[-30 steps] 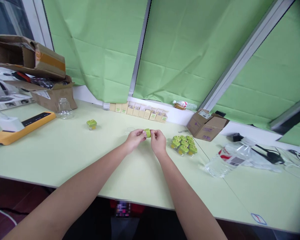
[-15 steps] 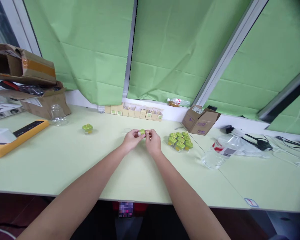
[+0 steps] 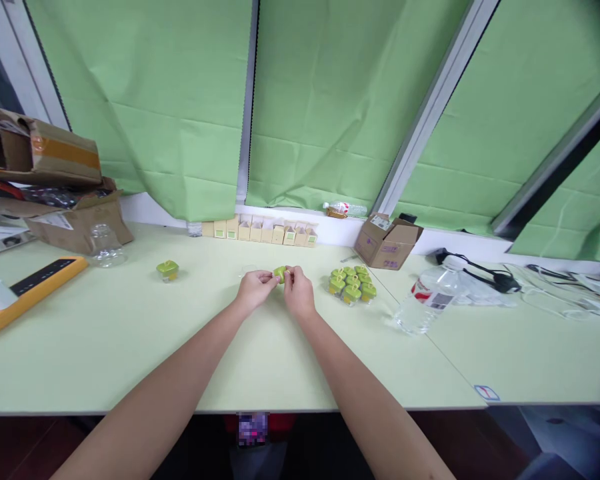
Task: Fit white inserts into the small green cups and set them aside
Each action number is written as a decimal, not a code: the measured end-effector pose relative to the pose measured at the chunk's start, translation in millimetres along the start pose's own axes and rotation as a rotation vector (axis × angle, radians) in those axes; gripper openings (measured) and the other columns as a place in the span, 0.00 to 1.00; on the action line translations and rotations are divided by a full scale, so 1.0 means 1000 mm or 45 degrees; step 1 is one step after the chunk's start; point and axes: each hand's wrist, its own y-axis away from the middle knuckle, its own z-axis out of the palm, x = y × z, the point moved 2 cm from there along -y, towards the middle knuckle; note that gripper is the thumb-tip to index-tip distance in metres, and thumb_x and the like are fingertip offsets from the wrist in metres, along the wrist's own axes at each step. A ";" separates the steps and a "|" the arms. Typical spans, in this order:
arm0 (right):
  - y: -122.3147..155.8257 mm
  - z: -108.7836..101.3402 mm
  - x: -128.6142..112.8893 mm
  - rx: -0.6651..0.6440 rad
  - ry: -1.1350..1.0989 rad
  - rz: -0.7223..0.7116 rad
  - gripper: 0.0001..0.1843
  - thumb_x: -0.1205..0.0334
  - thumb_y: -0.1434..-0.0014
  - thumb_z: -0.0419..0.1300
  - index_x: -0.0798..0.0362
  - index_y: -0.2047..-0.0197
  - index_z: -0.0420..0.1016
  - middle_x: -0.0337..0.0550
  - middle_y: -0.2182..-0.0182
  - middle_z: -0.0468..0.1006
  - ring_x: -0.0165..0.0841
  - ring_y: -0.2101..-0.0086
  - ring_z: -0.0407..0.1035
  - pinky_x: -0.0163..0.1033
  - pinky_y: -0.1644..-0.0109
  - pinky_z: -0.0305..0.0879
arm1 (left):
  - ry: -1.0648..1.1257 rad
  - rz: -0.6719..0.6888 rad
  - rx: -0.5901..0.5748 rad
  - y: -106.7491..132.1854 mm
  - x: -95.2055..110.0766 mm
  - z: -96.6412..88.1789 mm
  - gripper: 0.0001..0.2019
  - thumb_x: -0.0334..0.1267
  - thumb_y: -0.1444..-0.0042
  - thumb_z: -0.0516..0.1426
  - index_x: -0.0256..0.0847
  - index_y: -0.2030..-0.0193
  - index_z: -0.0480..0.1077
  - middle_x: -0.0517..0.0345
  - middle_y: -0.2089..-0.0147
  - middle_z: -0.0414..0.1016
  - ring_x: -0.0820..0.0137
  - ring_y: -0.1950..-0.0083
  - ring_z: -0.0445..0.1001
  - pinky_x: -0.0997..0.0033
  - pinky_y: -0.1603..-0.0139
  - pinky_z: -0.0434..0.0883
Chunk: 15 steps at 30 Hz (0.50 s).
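Note:
Over the middle of the table, my left hand and my right hand pinch a small green lid between their fingertips, one at each side. Whether a jar hangs beneath the lid is hidden by the fingers. Just behind my left hand lies a small clear plastic piece, hard to make out. To the right of my right hand stands a cluster of several small clear containers with green lids and yellow loops. A single container of the same kind stands apart on the left.
A row of small cream boxes lines the back edge. An open carton, a large plastic bottle and cables stand right. On the left are an orange-edged power strip, a clear jar and stacked cardboard boxes.
The view has shifted slightly, moving the scene left. Both hands still hold the green lid, which now shows turned, with its green face more towards me.

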 end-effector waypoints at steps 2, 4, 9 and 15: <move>0.002 0.001 0.002 0.011 0.011 -0.008 0.11 0.58 0.34 0.47 0.51 0.55 0.66 0.49 0.57 0.78 0.38 0.60 0.74 0.44 0.55 0.69 | 0.043 -0.047 -0.038 0.001 -0.001 0.000 0.19 0.46 0.59 0.69 0.35 0.64 0.76 0.48 0.63 0.81 0.63 0.64 0.80 0.63 0.57 0.76; 0.004 0.004 0.003 0.013 0.011 -0.040 0.10 0.59 0.34 0.46 0.51 0.56 0.66 0.50 0.55 0.77 0.38 0.58 0.73 0.44 0.53 0.68 | 0.058 -0.077 -0.073 0.002 -0.001 0.001 0.19 0.47 0.58 0.69 0.35 0.63 0.76 0.47 0.62 0.81 0.63 0.64 0.80 0.63 0.58 0.76; 0.006 0.009 0.004 -0.018 0.091 -0.083 0.09 0.62 0.35 0.47 0.52 0.58 0.66 0.53 0.52 0.74 0.39 0.55 0.71 0.45 0.51 0.67 | 0.018 -0.090 -0.074 0.004 -0.003 0.002 0.16 0.45 0.57 0.68 0.34 0.66 0.76 0.47 0.64 0.81 0.63 0.64 0.80 0.65 0.59 0.77; 0.005 0.010 0.006 -0.071 0.235 0.015 0.09 0.64 0.36 0.47 0.52 0.57 0.66 0.52 0.57 0.74 0.39 0.58 0.71 0.44 0.53 0.66 | -0.021 -0.123 -0.067 0.003 -0.006 0.006 0.13 0.39 0.59 0.69 0.35 0.67 0.74 0.50 0.67 0.80 0.65 0.68 0.79 0.65 0.61 0.77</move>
